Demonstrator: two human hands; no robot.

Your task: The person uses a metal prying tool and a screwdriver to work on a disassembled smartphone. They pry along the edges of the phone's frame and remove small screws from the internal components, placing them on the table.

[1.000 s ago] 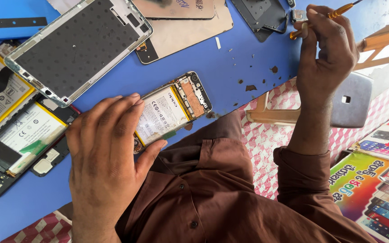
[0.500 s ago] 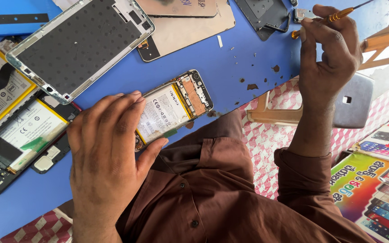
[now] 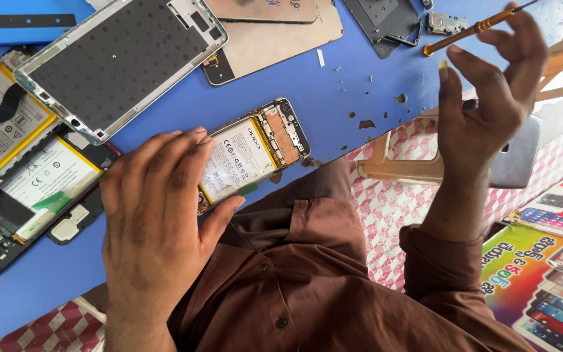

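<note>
A person's left hand (image 3: pixel 158 215) lies flat and open over an opened phone (image 3: pixel 252 153) on the blue desk (image 3: pixel 353 85), while the right hand (image 3: pixel 490 98) grips a screwdriver (image 3: pixel 474 29).

A smooth blue tabletop (image 3: pixel 353 85) fills the upper left of the view, its surface scuffed and chipped with small dark marks near the edge. Below the table edge, a pink-and-white checked floor covering (image 3: pixel 392 215) spreads out, and a beige plastic chair (image 3: pixel 399 171) stands on it just beside the table. A bright printed poster with pictured phones (image 3: pixel 548 287) lies at the lower right. Daylight falls evenly, bright toward the upper right.
</note>
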